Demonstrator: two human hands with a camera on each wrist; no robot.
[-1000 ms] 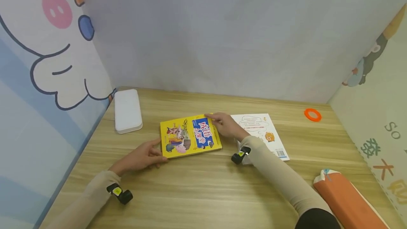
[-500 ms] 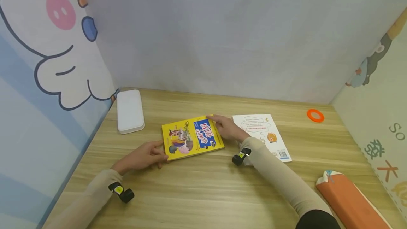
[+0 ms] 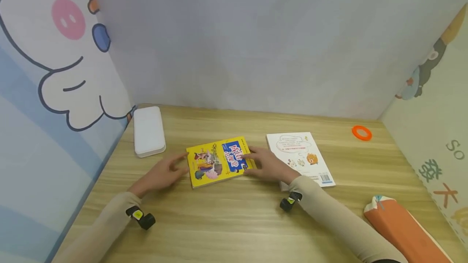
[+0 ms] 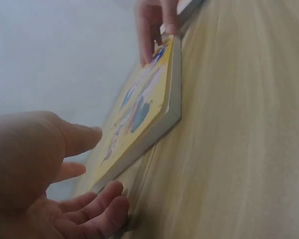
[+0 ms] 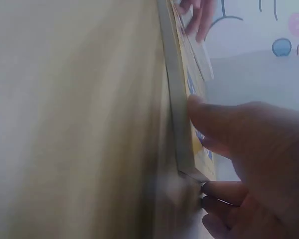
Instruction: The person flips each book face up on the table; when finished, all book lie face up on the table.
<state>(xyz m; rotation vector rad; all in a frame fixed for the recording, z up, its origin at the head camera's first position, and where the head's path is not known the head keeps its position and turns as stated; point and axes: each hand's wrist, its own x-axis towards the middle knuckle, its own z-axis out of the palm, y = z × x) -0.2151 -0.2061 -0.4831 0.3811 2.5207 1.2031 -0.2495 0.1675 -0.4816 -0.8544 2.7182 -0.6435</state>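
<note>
A yellow book (image 3: 204,164) with a blue title panel lies flat on the table, slightly turned. Beside its left edge is my left hand (image 3: 161,175), fingers relaxed and thumb apart; in the left wrist view a gap shows between the thumb and the book. My right hand (image 3: 270,165) is at the book's right end, its thumb and a finger extended over the cover. In the right wrist view the thumb lies along the cover's near edge, with the other fingers by the corner. Partly behind the right wrist lies a white book (image 3: 303,147), barcode side up.
A white rounded case (image 3: 149,131) sits at the back left of the wooden table (image 3: 226,226). An orange ring (image 3: 362,133) lies at the back right, and an orange pencil case (image 3: 406,230) at the front right. Printed panels and a grey curtain (image 3: 248,52) surround the table.
My right hand has left the yellow book's far right corner and come nearer, along its right end. My left hand has drawn slightly off the left edge. The book has barely moved.
</note>
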